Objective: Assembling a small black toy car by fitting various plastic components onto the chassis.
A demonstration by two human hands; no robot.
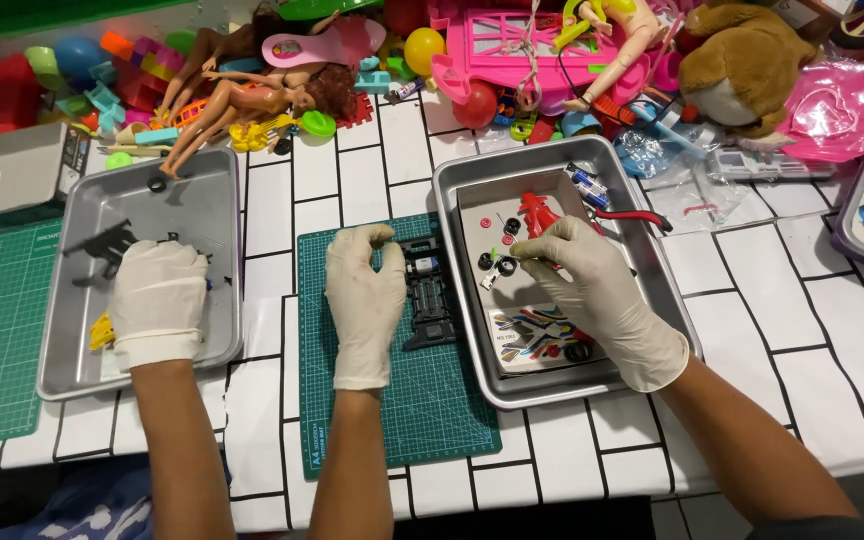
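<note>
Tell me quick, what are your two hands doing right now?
Left hand: curled shut beside the black car frame, holding nothing visible.
Right hand: pinched shut at a small black wheel.

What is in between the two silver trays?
Head view: a green cutting mat lies between them, with a black toy car frame on it and the left hand beside that.

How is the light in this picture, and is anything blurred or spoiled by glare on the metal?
Head view: soft, even light, with only faint shadows beside the white-gloved left hand and the white-gloved right hand. Head view: the silver metal tray on the right shows a dull sheen, no harsh glare. Head view: both hands look sharp, without motion blur.
</note>
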